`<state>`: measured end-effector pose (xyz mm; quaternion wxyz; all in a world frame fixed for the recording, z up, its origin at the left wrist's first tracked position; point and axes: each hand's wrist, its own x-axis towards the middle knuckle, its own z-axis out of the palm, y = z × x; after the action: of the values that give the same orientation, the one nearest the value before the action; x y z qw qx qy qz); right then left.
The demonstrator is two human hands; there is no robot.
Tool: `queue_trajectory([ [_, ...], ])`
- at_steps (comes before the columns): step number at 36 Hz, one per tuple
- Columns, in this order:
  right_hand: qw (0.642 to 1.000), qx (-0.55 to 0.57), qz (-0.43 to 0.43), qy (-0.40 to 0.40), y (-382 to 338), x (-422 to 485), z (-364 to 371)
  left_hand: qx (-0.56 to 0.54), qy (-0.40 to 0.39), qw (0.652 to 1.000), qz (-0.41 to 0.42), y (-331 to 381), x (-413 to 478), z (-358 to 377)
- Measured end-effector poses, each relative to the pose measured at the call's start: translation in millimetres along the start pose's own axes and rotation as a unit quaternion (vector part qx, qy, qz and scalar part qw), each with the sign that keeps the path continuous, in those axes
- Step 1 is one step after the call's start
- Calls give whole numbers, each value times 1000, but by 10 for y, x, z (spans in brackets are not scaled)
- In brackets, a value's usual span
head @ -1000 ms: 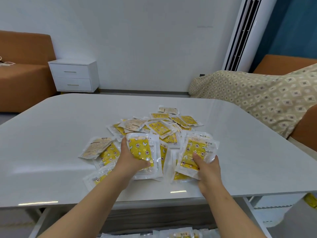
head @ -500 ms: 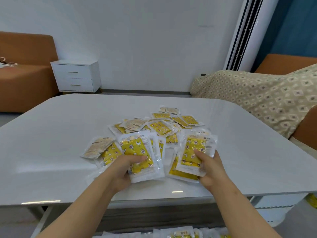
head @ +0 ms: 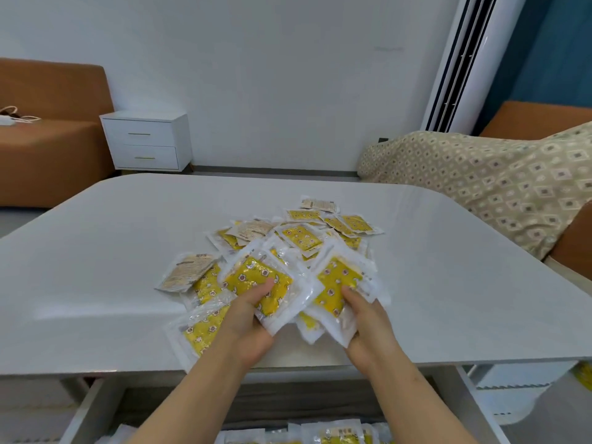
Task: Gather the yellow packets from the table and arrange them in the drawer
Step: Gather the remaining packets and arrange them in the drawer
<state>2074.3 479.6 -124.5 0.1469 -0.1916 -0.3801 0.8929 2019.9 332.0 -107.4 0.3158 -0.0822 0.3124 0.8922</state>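
Observation:
A heap of yellow packets (head: 301, 237) in clear wrappers lies on the white table (head: 96, 251). My left hand (head: 248, 318) grips a stack of packets (head: 253, 278), thumb on top, lifted near the table's front edge. My right hand (head: 368, 322) grips a second stack of packets (head: 336, 280), tilted. One more packet (head: 200, 331) lies flat left of my left wrist. Below the table, the open drawer (head: 86, 411) holds several packets (head: 339, 435) along the frame's bottom.
A white bedside cabinet (head: 147, 141) stands at the far wall. An orange sofa (head: 48, 133) is at the left. A patterned blanket (head: 496, 174) covers the seat on the right. A tall white air conditioner (head: 458, 59) stands behind it.
Both hands have picked up their stacks and drawn them back toward the table's front edge, tilting them inward. My view has tipped down, showing more of the drawer.

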Motion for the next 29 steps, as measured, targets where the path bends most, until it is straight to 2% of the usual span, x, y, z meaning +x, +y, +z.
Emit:
queue_trajectory([
  [5,982,-178,55,-25,-60,-120,-52,95,38,994,39,77,49,-99],
  [9,963,-258,55,-48,-95,-165,-64,186,44,981,30,77,-1,-153],
  [14,956,-281,50,-62,-82,-225,-103,270,27,962,18,3,-97,-169],
  [22,957,-287,-2,-51,-124,-406,-337,322,-5,946,29,-111,-246,-275],
  [29,947,-300,34,-112,-86,-598,-699,432,-68,899,3,-342,-476,-560],
])
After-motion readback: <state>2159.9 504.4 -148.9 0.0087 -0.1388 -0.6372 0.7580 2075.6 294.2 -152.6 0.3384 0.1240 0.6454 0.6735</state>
